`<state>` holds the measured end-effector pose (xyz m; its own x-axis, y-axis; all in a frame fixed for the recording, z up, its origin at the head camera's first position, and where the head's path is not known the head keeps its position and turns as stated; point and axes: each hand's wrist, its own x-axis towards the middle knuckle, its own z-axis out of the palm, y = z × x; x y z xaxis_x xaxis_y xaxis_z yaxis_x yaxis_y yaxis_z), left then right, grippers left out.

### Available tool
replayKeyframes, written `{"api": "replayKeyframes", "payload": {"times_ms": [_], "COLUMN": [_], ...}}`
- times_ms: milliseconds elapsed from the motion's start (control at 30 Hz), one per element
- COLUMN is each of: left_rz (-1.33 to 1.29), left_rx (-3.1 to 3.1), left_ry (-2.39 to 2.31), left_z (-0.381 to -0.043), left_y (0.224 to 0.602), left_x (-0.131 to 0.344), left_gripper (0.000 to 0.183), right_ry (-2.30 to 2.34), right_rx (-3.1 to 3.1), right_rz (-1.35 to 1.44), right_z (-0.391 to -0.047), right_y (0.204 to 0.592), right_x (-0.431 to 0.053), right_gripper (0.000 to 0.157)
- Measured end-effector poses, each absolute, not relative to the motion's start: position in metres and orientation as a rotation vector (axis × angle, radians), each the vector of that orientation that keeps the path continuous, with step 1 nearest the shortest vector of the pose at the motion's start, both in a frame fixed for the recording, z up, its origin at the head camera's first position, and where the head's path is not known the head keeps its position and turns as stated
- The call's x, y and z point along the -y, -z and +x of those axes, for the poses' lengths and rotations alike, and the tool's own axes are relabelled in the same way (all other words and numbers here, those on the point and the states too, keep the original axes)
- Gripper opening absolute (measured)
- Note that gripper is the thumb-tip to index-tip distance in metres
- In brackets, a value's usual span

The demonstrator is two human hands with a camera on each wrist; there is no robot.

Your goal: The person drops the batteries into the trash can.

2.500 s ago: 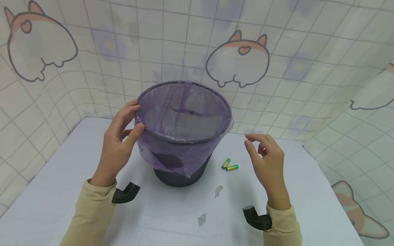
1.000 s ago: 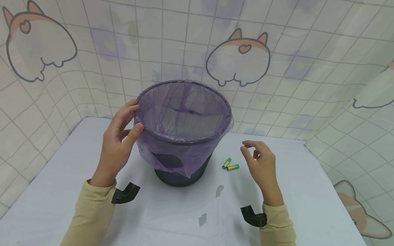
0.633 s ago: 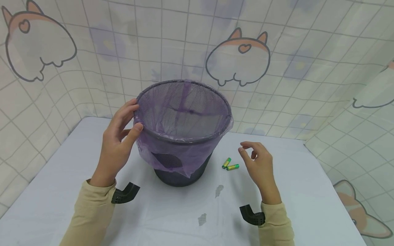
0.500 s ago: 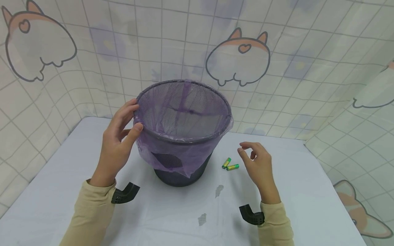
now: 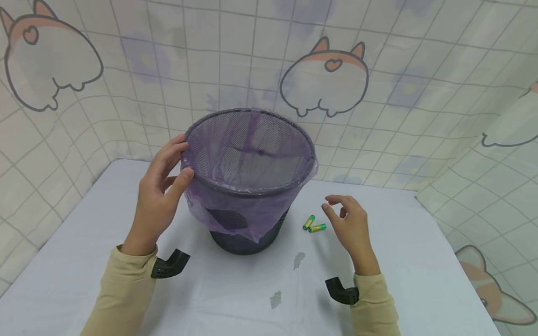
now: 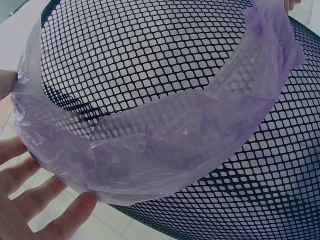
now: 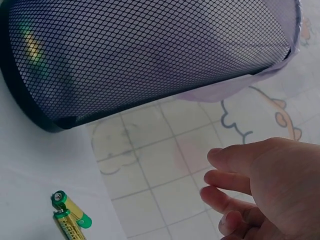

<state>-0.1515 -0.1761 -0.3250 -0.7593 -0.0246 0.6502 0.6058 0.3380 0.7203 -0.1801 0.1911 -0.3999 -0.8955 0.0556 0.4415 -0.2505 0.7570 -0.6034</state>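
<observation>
A black mesh wastebasket (image 5: 248,242) stands upright on the table, lined with a thin purple plastic bag (image 5: 252,205) folded over its rim. My left hand (image 5: 157,200) rests its spread fingertips and thumb against the bag-covered rim on the left; the left wrist view shows the fingers (image 6: 40,200) along the bag's outside. To the right of the basket, two green-and-yellow batteries (image 5: 317,228) lie close together on the table. My right hand (image 5: 349,226) hovers just right of them, thumb and forefinger apart, other fingers loosely bent, holding nothing.
The white table (image 5: 227,298) has two greyish patches (image 5: 275,299) in front of the basket. Behind and on both sides hangs a checked curtain (image 5: 235,56) with cartoon dogs. Through the mesh, the right wrist view shows a blurred green-yellow shape (image 7: 32,47) near the basket's bottom.
My right hand has moved left and slightly down toward the batteries. The left hand stays at the rim; the basket and batteries have stayed in place.
</observation>
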Motion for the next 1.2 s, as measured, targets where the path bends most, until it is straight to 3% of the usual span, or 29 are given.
{"api": "replayKeyframes", "payload": {"times_ms": [800,1200], "left_rz": [-0.502,-0.505], "left_rx": [2.027,2.049], "left_ry": [1.485,1.471], "left_z": [-0.153,-0.152], "left_y": [0.324,0.325], "left_x": [0.176,0.176], "left_gripper": [0.044,0.045], "right_ry": [-0.966,-0.976], "right_rx": [2.675,2.833], "right_rz": [0.150,0.163], "right_z": [-0.197,-0.202], "right_y": [0.424,0.439], "right_x": [-0.194,-0.196], "right_gripper": [0.028,0.040]}}
